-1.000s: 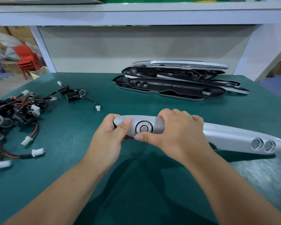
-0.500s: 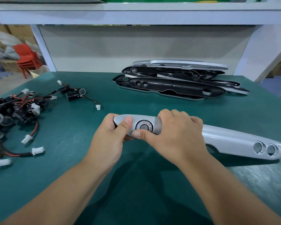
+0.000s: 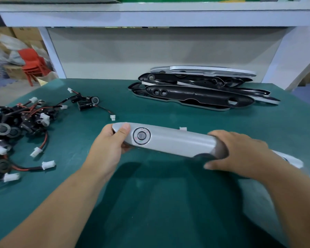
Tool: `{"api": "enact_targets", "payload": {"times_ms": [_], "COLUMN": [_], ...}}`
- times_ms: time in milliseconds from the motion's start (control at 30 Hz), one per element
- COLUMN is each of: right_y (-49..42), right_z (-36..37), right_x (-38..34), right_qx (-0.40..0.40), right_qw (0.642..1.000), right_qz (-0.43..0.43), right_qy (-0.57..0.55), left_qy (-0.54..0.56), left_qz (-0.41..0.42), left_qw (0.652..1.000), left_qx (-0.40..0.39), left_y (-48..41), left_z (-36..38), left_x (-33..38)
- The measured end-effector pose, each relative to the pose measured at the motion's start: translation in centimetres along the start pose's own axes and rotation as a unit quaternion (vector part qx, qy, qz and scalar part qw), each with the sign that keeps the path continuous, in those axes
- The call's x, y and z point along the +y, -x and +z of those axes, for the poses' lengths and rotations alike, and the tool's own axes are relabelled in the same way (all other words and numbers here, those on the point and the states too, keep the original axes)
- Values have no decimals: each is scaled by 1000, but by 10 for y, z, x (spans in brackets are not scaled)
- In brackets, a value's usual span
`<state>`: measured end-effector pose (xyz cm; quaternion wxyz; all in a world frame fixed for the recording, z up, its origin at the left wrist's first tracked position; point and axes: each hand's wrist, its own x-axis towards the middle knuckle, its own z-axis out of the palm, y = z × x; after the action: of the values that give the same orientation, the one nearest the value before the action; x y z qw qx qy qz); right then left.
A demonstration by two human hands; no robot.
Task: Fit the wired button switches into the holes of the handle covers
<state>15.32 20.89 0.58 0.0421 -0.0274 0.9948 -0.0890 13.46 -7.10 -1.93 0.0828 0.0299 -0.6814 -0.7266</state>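
A long silver handle cover (image 3: pixel 175 140) lies across the middle of the green table, with a round button switch (image 3: pixel 141 136) seated in the hole near its left end. My left hand (image 3: pixel 109 149) grips that left end, thumb on top beside the switch. My right hand (image 3: pixel 240 153), blurred by motion, curls over the cover's middle and hides much of its right part. A white connector (image 3: pixel 183 129) peeks out behind the cover. Loose wired button switches (image 3: pixel 16 126) lie heaped at the left, and two more (image 3: pixel 87 102) sit apart from the heap.
A stack of black and silver handle covers (image 3: pixel 200 90) lies at the back of the green table (image 3: pixel 150 203). A white shelf frame (image 3: pixel 150 17) stands behind and above. A red chair (image 3: pixel 32 65) and boxes are off the table at far left.
My right hand has slid from beside the switch rightward along the cover to its middle. The switch is now fully uncovered. My left hand keeps its hold on the left end.
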Motion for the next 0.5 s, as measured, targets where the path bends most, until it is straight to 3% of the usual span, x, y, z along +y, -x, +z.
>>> {"api": "enact_targets", "payload": {"times_ms": [167, 400, 500], "right_y": [1, 20, 23], "right_z": [4, 28, 26], "right_x": [66, 91, 87], "right_qx": [-13, 110, 120], "right_qw": [999, 993, 992], "right_qz": [52, 35, 39], "right_qy": [6, 21, 19], "left_qy": [10, 20, 16], "left_qz": [-42, -38, -47], "left_qw": [999, 999, 998], "left_qx": [-12, 10, 25], "left_y": [-12, -14, -13], "left_z": [-9, -4, -2], "left_x": [-8, -12, -12]}}
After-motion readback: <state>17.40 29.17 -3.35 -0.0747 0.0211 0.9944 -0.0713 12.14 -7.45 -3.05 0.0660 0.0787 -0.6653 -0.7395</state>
